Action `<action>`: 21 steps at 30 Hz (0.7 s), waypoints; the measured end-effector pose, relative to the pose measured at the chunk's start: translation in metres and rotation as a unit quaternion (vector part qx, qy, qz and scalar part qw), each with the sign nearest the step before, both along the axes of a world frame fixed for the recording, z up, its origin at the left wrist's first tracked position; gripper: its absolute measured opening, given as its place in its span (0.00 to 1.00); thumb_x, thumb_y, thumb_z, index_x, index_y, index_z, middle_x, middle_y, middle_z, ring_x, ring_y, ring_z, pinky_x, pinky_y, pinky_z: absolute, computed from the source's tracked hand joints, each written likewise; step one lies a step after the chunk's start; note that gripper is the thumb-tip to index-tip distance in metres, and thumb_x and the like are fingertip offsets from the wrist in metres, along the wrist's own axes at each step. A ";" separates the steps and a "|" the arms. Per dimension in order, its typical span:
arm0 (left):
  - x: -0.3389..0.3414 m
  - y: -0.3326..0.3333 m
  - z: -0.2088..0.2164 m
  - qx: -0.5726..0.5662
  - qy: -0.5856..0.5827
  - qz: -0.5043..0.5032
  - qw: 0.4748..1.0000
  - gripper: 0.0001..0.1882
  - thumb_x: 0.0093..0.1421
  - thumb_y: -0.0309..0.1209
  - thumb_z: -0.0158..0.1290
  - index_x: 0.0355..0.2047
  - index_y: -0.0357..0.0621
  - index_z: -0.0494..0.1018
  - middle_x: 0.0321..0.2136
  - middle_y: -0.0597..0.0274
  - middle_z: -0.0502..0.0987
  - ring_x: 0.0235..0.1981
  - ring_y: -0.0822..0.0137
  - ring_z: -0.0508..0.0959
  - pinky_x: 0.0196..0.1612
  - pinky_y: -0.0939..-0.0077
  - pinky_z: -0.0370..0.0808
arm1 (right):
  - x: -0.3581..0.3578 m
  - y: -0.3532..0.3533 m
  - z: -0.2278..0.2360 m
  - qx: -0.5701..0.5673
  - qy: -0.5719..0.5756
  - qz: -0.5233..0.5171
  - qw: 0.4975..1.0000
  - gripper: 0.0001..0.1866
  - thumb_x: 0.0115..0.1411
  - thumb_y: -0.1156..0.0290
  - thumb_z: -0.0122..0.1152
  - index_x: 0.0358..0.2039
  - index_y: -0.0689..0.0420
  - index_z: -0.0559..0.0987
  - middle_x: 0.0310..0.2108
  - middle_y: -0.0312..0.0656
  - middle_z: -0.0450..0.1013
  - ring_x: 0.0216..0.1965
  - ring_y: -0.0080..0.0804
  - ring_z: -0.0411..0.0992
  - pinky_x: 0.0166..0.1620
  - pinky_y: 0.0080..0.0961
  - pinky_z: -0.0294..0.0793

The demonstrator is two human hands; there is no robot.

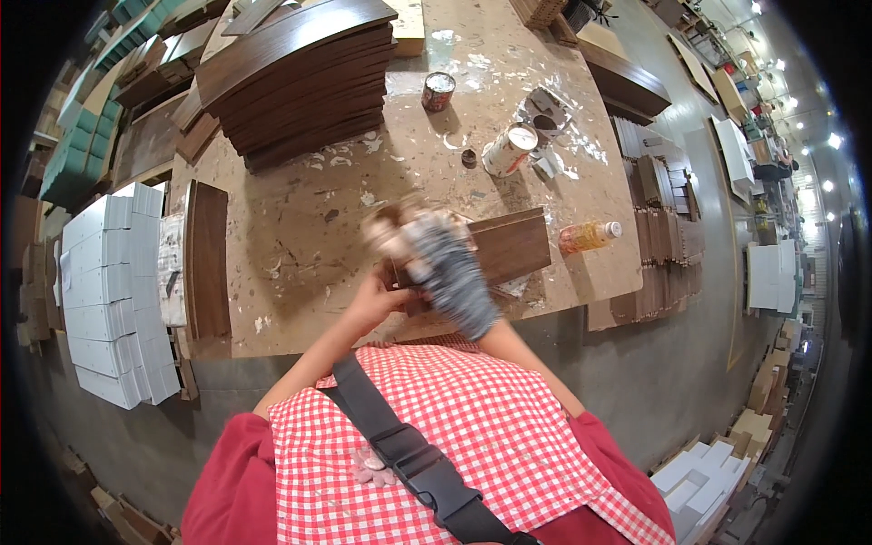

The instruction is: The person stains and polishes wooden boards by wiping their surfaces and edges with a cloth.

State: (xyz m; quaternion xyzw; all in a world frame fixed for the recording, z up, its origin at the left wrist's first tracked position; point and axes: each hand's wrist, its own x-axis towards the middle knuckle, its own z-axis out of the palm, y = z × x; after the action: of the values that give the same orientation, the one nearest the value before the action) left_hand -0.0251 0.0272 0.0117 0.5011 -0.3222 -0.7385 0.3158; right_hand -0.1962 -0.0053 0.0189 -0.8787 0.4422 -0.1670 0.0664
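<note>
A dark brown wooden board (513,245) lies in front of me near the table's front edge. My left hand (374,302), bare, is closed on the board's near left end, with thumb and fingers around its edge. Over the board, my right hand (445,268) wears a grey glove and is blurred by motion. It grips a crumpled, stained whitish-brown rag (389,232), also smeared. Both the hand and the rag cover the board's left part. Right of the board stands a clear bottle of amber liquid (586,237).
A tall stack of dark brown boards (300,82) stands at the far left of the worktable (300,218). Beyond my hands are an open tin (438,92), a white-topped can (510,150) and a small dark cap (469,159). White panels (118,291) are stacked left of the table.
</note>
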 end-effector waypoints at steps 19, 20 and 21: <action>0.016 0.002 0.000 -0.136 0.034 -0.031 0.990 0.34 0.56 0.27 0.59 0.59 0.40 0.55 0.52 0.58 0.68 0.53 0.67 0.69 0.53 0.72 0.68 | -0.106 -0.055 -0.005 -0.068 -0.143 -0.291 0.944 0.25 0.66 0.60 0.43 0.62 0.53 0.61 0.62 0.53 0.56 0.64 0.46 0.52 0.64 0.42 0.50; 0.018 0.004 0.001 -0.142 0.024 -0.033 0.989 0.32 0.57 0.26 0.58 0.59 0.40 0.56 0.52 0.58 0.68 0.52 0.67 0.69 0.53 0.72 0.68 | -0.106 -0.059 0.011 0.132 -0.336 -0.422 0.832 0.24 0.66 0.59 0.42 0.61 0.53 0.62 0.56 0.50 0.61 0.59 0.41 0.58 0.61 0.39 0.56; 0.019 0.007 0.004 -0.150 0.012 -0.035 0.988 0.30 0.58 0.25 0.56 0.58 0.40 0.57 0.52 0.57 0.69 0.52 0.67 0.70 0.53 0.71 0.69 | -0.111 -0.062 0.023 0.319 -0.495 -0.506 0.631 0.23 0.67 0.58 0.41 0.60 0.53 0.64 0.50 0.46 0.66 0.54 0.37 0.63 0.58 0.36 0.61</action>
State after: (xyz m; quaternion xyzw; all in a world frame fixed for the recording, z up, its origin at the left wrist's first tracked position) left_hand -0.0060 0.0337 0.0160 0.4280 -0.4427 -0.6983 0.3650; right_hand -0.3068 -0.0669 0.0419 -0.2270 0.7437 -0.4327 0.4562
